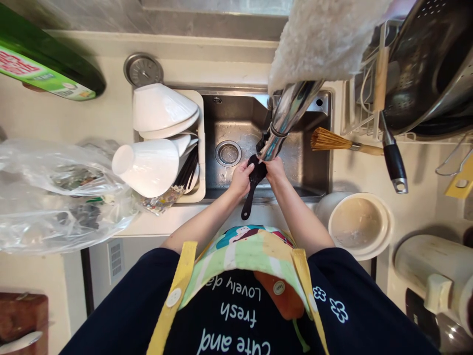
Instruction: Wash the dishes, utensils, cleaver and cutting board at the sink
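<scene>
A black rice paddle (252, 190) is held over the front part of the steel sink (236, 121), its handle, with a hole at the end, pointing toward me. My left hand (242, 178) is closed on the left edge of its broad head, thumb on top. On the other side my right hand (275, 170) grips the head; its fingertips are partly hidden by the chrome faucet (286, 118). The faucet's spout is right above the paddle. Small wet specks show on the black surface.
Left of the sink stands a white rack (201, 148) with white bowls (162, 108) and dark chopsticks (188, 170). Plastic bags (66, 197) and a green bottle (48, 59) lie farther left. On the right are a whisk brush (332, 140), white tub (356, 224) and dish rack (364, 98) with pans.
</scene>
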`<move>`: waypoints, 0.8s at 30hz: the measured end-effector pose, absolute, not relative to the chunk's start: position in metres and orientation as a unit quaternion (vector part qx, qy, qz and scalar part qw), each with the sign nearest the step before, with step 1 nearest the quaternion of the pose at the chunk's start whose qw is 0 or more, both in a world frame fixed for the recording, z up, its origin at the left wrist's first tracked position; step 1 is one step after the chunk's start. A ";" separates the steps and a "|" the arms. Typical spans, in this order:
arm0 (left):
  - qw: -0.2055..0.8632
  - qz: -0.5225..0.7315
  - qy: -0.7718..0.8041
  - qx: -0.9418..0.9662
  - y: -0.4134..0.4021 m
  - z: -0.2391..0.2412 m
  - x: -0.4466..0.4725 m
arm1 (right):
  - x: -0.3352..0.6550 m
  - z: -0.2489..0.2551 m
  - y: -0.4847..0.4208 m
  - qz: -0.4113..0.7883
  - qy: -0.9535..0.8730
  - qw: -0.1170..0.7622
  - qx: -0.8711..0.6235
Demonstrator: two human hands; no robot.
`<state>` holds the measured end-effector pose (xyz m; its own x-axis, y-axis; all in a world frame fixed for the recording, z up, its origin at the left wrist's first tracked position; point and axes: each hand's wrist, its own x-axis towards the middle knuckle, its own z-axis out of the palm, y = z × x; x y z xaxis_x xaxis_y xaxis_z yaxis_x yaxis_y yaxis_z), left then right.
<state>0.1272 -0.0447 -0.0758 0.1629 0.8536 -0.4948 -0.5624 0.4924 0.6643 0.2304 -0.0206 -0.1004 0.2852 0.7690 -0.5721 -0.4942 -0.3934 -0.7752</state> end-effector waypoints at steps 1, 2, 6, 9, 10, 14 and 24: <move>0.746 0.475 0.436 0.165 -0.045 -0.075 0.127 | 0.231 -0.099 -0.019 0.589 -0.113 0.535 -0.595; 0.748 0.476 0.433 0.163 -0.044 -0.075 0.127 | 0.233 -0.097 -0.018 0.599 -0.113 0.530 -0.589; 0.753 0.475 0.424 0.166 -0.041 -0.074 0.128 | 0.238 -0.088 -0.016 0.645 -0.141 0.519 -0.542; 0.749 0.476 0.426 0.176 -0.040 -0.075 0.128 | 0.238 -0.087 -0.014 0.624 -0.144 0.526 -0.559; 0.747 0.477 0.427 0.180 -0.041 -0.075 0.128 | 0.238 -0.087 -0.013 0.612 -0.142 0.527 -0.572; 0.743 0.475 0.437 0.179 -0.041 -0.074 0.126 | 0.235 -0.089 -0.011 0.593 -0.151 0.521 -0.595; 0.694 0.516 0.489 0.116 -0.024 -0.074 0.119 | 0.211 -0.082 -0.035 0.599 -0.196 0.532 -0.566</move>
